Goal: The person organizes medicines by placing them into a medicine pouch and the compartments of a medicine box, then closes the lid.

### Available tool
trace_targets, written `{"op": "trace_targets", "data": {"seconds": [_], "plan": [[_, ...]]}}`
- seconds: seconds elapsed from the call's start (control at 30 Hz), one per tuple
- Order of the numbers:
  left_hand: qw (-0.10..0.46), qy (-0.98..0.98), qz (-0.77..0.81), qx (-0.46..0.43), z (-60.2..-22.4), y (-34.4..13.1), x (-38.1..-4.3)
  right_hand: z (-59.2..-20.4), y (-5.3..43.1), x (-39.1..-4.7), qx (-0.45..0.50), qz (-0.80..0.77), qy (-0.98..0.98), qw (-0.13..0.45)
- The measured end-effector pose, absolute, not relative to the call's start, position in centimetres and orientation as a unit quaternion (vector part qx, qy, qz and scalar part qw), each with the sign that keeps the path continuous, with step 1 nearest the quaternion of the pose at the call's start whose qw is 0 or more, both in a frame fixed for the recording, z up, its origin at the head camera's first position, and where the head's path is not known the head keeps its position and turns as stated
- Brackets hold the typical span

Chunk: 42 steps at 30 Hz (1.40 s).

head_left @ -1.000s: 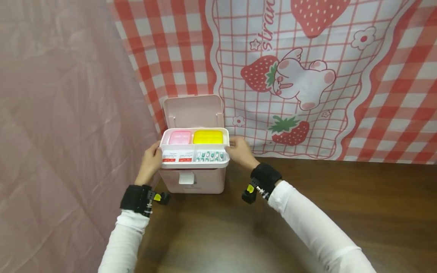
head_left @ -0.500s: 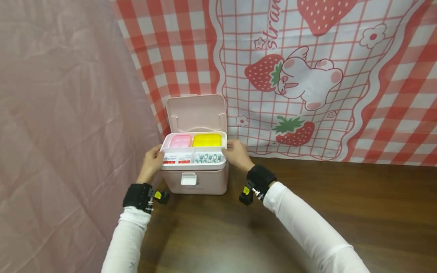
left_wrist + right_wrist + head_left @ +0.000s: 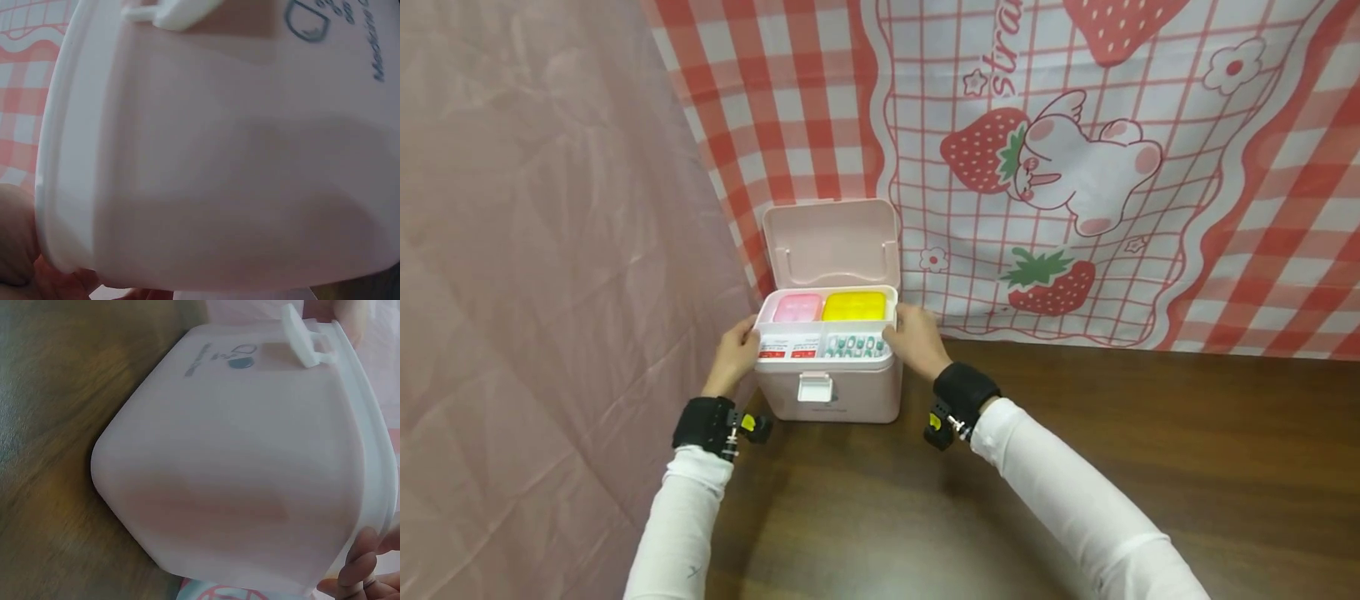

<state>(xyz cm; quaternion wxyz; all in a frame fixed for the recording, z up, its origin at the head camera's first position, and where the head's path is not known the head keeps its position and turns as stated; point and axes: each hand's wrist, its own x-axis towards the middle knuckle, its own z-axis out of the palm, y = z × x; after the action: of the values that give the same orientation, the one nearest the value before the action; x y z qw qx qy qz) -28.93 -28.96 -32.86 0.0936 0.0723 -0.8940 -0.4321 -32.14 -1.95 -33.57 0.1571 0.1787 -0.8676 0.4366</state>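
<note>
A pink medicine box (image 3: 865, 396) stands on the table with its lid (image 3: 835, 242) raised against the cloth behind. In its mouth sits a white divided tray (image 3: 820, 364). The tray bears a pink pill case (image 3: 797, 307), a yellow pill case (image 3: 854, 306), white-and-red packets (image 3: 788, 347) and a blister pack of green-and-white capsules (image 3: 854, 346). My left hand (image 3: 732, 357) grips the tray's left end. At the right end my right hand (image 3: 921, 340) holds the rim, its fingers (image 3: 359, 565) curled by the edge in the right wrist view. The box's front latch (image 3: 815, 387) hangs loose.
A red-and-white checked cloth (image 3: 1075, 183) with strawberries hangs directly behind the box. Pink fabric (image 3: 550, 292) drapes close along the left side. The brown wooden table (image 3: 1075, 433) extends to the right and in front.
Between my two hands the tray has come down from above the box and a little back, and now sits level in its mouth. The head view has shifted slightly.
</note>
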Motion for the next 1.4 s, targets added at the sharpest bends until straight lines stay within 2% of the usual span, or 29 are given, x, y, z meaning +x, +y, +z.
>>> {"op": "trace_targets", "data": {"seconds": [0.73, 1.23, 1.4], "plan": [[0.104, -0.917, -0.378, 0.076, -34.5, -29.1, -29.4, -34.3, -2.6, -31.9, 0.189, 0.355, -0.891, 0.211], [0.093, -0.911, -0.395, 0.072, -34.5, -29.1, -29.6, -34.9, -2.7, -31.8, 0.176, 0.379, -0.882, 0.217], [0.078, -0.89, -0.446, 0.06, -34.9, -29.3, -29.6, -35.5, -2.2, -32.2, 0.152, 0.415, -0.875, 0.199]]}}
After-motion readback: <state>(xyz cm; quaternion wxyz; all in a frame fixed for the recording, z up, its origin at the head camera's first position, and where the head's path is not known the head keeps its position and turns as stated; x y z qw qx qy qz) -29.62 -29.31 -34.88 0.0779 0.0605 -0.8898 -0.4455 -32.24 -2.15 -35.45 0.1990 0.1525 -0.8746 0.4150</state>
